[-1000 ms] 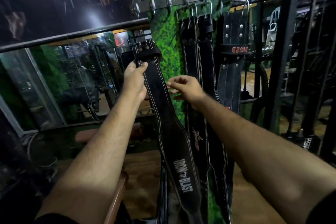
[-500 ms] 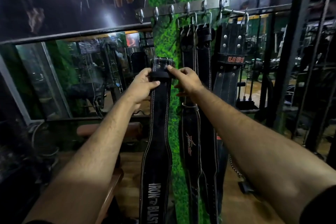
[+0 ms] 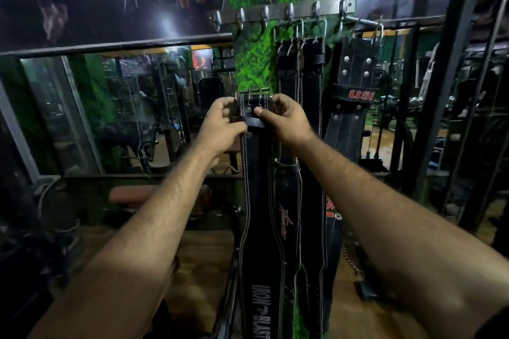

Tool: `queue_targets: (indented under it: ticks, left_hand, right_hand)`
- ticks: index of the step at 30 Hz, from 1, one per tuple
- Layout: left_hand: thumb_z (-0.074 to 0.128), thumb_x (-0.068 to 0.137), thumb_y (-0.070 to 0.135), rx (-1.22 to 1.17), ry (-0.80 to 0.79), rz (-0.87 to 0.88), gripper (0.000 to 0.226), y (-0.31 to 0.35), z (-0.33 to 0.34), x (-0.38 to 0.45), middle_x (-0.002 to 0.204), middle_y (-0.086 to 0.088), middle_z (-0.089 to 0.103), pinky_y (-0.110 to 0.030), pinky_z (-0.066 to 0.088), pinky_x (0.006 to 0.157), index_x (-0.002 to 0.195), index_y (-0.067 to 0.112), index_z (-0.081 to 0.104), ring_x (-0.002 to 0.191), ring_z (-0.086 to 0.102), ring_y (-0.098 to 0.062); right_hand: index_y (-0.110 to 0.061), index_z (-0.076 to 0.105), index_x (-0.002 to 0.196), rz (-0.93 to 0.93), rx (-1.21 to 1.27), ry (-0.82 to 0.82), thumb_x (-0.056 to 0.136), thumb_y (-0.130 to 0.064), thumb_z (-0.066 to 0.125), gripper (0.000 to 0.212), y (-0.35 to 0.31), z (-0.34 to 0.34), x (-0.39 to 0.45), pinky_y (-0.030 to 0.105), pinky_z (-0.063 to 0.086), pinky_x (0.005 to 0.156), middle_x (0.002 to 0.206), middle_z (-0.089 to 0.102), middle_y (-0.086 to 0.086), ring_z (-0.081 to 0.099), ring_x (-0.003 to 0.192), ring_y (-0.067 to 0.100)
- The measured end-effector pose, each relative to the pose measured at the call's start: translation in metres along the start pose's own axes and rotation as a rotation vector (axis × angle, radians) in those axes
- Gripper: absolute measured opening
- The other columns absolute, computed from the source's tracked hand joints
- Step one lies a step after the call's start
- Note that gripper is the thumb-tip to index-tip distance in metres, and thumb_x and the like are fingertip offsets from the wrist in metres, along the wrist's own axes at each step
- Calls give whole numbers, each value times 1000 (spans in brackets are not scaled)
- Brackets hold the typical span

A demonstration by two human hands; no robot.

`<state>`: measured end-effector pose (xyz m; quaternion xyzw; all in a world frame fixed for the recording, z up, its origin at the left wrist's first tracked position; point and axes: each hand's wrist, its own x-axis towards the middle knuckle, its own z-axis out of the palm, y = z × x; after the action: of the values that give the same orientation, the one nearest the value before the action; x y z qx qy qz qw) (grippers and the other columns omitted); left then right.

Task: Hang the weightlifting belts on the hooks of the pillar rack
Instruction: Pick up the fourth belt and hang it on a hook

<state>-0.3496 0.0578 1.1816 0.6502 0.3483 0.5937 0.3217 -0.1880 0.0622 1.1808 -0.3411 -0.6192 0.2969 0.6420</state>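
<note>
Three belts already hang from the pillar rack (image 3: 286, 12); I now hold a fourth belt (image 3: 257, 201) upright below its free hooks, raised and squared since a second ago, so hooking should be next. My left hand (image 3: 220, 126) and right hand (image 3: 286, 118) pinch the buckle end (image 3: 253, 98). Readable: "IRON BLAST" on mine, "USI" on the rightmost belt (image 3: 355, 96).

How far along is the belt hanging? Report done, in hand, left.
Done: three belts, including the USI belt, hang from the hook rail. In hand: left hand and right hand grip the Iron Blast belt below the rail. Left: hooking its buckle onto a free hook.
</note>
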Motion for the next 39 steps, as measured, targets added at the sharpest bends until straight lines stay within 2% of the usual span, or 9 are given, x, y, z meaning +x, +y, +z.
queue_targets:
  ticks: [3,7,10,12,19,23,27,34,39]
  left_hand:
    - [60,83,9,-248,-98,-133,39,0,0,11,94,-2,70,-41,49,92,121,3,61,92,63,-19]
    - [56,100,26,-277,76,-71,20,2,9,36,107,-11,74,-50,49,106,102,16,72,109,68,-28]
    - [57,100,25,-259,144,-16,19,9,18,57,100,-3,75,-44,52,102,90,22,73,103,68,-20]
    - [56,101,22,-250,165,-5,27,15,25,73,88,3,70,-34,53,90,78,24,69,90,64,-13]
    - [57,101,30,-164,213,84,35,35,40,136,77,-4,59,-28,44,67,80,4,68,73,52,-14]
    - [59,99,33,-128,232,94,39,45,41,165,62,5,53,-28,44,61,63,18,60,62,49,-13]
    - [62,97,33,-110,243,61,33,57,45,182,65,2,60,-24,47,55,69,15,65,56,54,-12]
    - [67,92,35,-112,252,-103,28,53,47,193,82,-6,73,-29,56,63,74,14,70,72,69,-23]
    - [65,94,33,-264,167,-106,22,28,40,177,94,-9,77,-40,62,81,92,13,74,90,74,-25]
  right_hand:
    - [-17,57,91,-65,-40,-6,89,-6,74,20,0,-1,9,29,56,64,81,66,3,63,73,16]
    - [-19,62,90,-121,-175,54,90,-17,75,14,-6,4,26,24,54,60,68,70,-12,64,61,3]
    - [-23,66,98,-150,-299,190,76,-48,76,35,-12,7,41,47,60,75,87,75,1,72,82,27]
    - [-27,66,98,-160,-359,287,73,-57,70,39,-16,7,52,46,60,79,88,74,-3,72,85,23]
    - [-22,69,112,-105,-610,477,94,-52,60,36,-47,7,96,29,46,77,107,73,-1,66,97,20]
    - [-20,71,112,-22,-639,465,95,-52,58,38,-67,4,125,27,43,73,105,73,2,65,91,21]
    - [-19,73,108,53,-623,473,93,-50,61,36,-78,0,148,28,50,76,104,75,5,70,97,26]
    - [-16,70,111,162,-633,437,92,-48,65,37,-73,-1,160,27,47,73,108,73,6,65,89,25]
    - [-18,64,119,21,-370,456,99,-39,55,30,-33,10,133,42,56,92,112,71,6,66,103,27]
